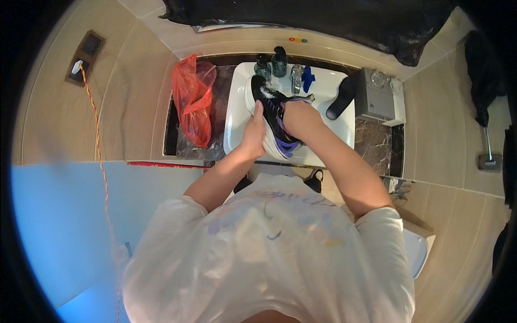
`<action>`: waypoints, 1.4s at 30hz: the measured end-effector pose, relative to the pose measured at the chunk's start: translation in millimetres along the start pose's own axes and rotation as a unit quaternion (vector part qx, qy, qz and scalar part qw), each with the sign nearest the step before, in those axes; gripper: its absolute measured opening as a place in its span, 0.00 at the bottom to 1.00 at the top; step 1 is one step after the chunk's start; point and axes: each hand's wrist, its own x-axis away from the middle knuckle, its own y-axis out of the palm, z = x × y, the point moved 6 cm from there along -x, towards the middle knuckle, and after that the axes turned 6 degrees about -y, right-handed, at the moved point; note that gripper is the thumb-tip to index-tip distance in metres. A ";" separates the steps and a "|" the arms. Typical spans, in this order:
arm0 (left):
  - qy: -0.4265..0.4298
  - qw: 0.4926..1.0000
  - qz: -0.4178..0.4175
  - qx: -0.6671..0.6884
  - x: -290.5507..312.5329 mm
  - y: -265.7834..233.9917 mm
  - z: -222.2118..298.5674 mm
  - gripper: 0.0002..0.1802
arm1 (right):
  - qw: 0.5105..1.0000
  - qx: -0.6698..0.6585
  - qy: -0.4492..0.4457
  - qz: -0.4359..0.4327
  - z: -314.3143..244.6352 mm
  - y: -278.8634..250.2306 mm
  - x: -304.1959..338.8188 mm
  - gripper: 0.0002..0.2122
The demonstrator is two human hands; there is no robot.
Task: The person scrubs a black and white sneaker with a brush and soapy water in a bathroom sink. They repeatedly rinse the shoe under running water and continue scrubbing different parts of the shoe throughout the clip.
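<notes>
A black sneaker (276, 110) with purple parts and a white sole is held tilted over the white sink (235, 102), its toe pointing away from me. White foam lies on its toe. My left hand (255, 132) is closed round the sole side, thumb along the edge. At the shoe's opening, my right hand (298, 117) presses against the upper; its fingers are hidden by the shoe, and a small greyish piece sticks out beside it. A black insole (343, 98) leans on the sink's right side. Behind the shoe are a metal tap (296, 79) and a blue object (307, 79).
Two dark-topped bottles (279, 62) stand at the sink's back edge. On the left counter lies a red plastic bag (193, 105) beside a clear bowl (205, 72). A grey box (375, 94) sits at right. A twisted cord (98, 145) hangs from the wall socket (85, 57).
</notes>
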 end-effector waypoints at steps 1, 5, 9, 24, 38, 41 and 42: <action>0.034 0.999 0.004 -0.003 -1.9 -9.2 5.3 0.35 | 0.999 0.002 -0.022 -0.025 -0.2 7.8 7.1 0.11; 0.066 0.998 0.000 -0.010 -9.0 -23.1 16.0 0.38 | 0.993 0.042 -0.069 -0.090 -1.5 16.7 33.6 0.11; -0.036 0.998 -0.023 0.044 -5.2 5.1 -13.4 0.39 | 0.996 0.061 -0.038 -0.046 4.0 4.6 12.0 0.12; -0.080 0.996 -0.010 0.041 -12.8 -6.9 -11.3 0.36 | 0.987 0.114 -0.065 -0.093 -0.7 10.3 23.5 0.11; -0.120 0.980 -0.121 0.102 -10.6 -14.3 12.1 0.35 | 0.969 0.125 -0.177 -0.115 -3.6 4.4 68.4 0.23; -0.122 0.981 -0.119 0.092 -9.3 -15.2 18.7 0.35 | 0.954 0.144 -0.223 -0.139 -10.9 -13.8 77.0 0.25; -0.115 0.984 -0.111 0.081 -8.1 -17.8 21.0 0.34 | 0.945 0.150 -0.244 -0.158 -9.4 -15.3 77.9 0.24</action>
